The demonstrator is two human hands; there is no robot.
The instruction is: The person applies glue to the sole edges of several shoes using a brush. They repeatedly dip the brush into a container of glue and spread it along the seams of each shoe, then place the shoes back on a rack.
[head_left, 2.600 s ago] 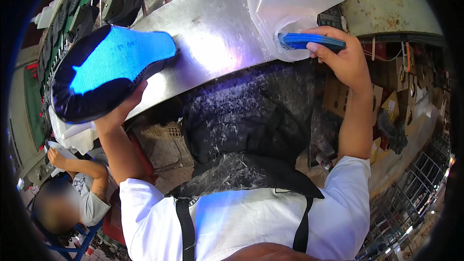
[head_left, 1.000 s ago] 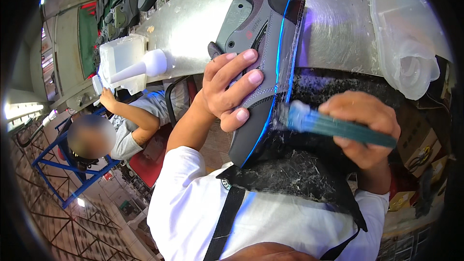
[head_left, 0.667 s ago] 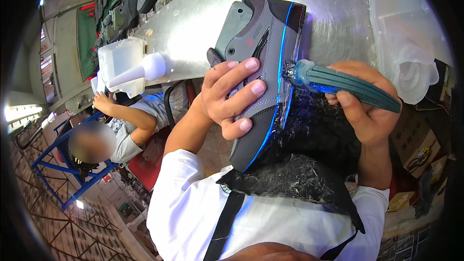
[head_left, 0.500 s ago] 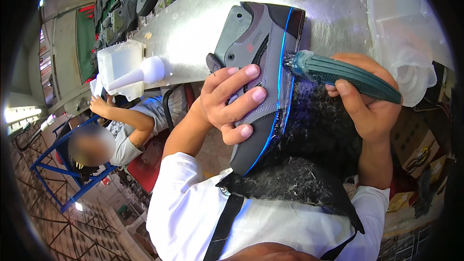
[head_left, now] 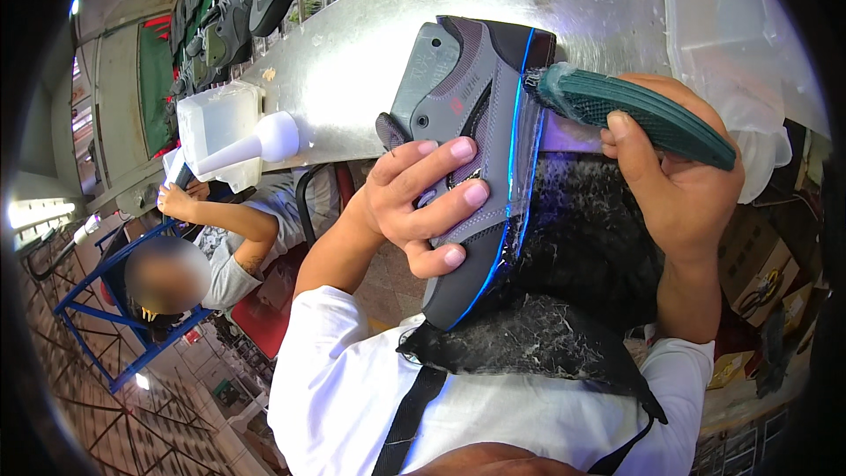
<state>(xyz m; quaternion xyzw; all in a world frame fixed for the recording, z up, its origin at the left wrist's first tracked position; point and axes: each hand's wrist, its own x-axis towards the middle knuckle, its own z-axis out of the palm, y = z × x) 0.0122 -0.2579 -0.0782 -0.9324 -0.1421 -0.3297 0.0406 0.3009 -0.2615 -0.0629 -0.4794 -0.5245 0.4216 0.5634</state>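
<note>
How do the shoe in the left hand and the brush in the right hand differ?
Colour: the shoe is mostly grey with a bright blue line along its length, while the brush has a dark green handle.
Size: the shoe is larger than the brush.
Pose: the shoe points its toe toward the picture's bottom; the brush lies more sideways, its tip at the shoe's edge near the heel.
Both are hand-held.
</note>
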